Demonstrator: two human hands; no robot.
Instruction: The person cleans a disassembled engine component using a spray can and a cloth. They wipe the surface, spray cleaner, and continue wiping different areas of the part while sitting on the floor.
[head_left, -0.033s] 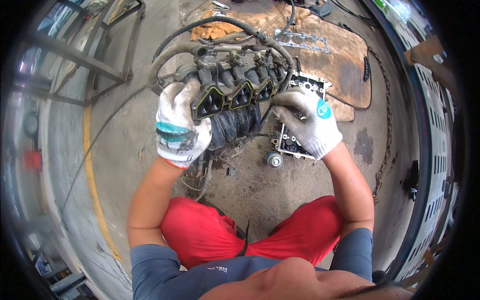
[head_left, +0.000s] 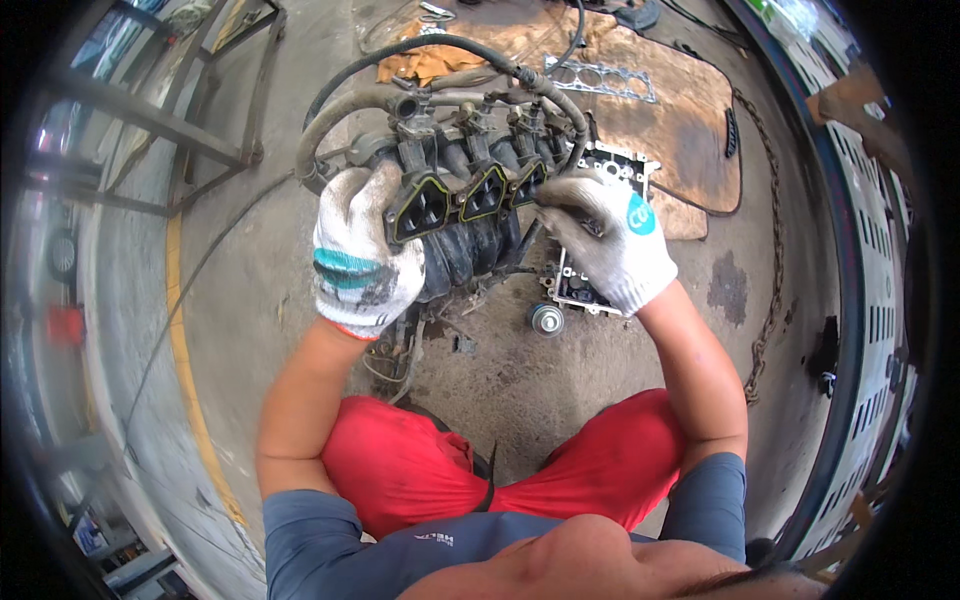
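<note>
A dark, grimy intake manifold [head_left: 465, 262] is tilted up in front of me, its ports facing my way. Yellow-green gaskets [head_left: 437, 233] line the rims of the ports. My left hand [head_left: 362, 245], in a stained white work glove, is wrapped round the manifold's left end. At the right end is my right hand [head_left: 610, 235], gloved too, its fingers curled and pinched together beside the rightmost port. Whatever may be between those fingertips is too small to make out. A thick black hose [head_left: 440, 42] arches over the manifold's far side.
Partly behind my right hand lies a silver cylinder head [head_left: 585, 292]. Near it stands a small round metal canister [head_left: 547, 319]. A head gasket [head_left: 600, 80] rests on stained brown cardboard [head_left: 690, 135]. A chain [head_left: 768, 260] runs along the right; a metal frame [head_left: 150, 120] stands left.
My right hand has shifted slightly left, its fingertips closer to the rightmost port. The left hand keeps its hold on the manifold.
</note>
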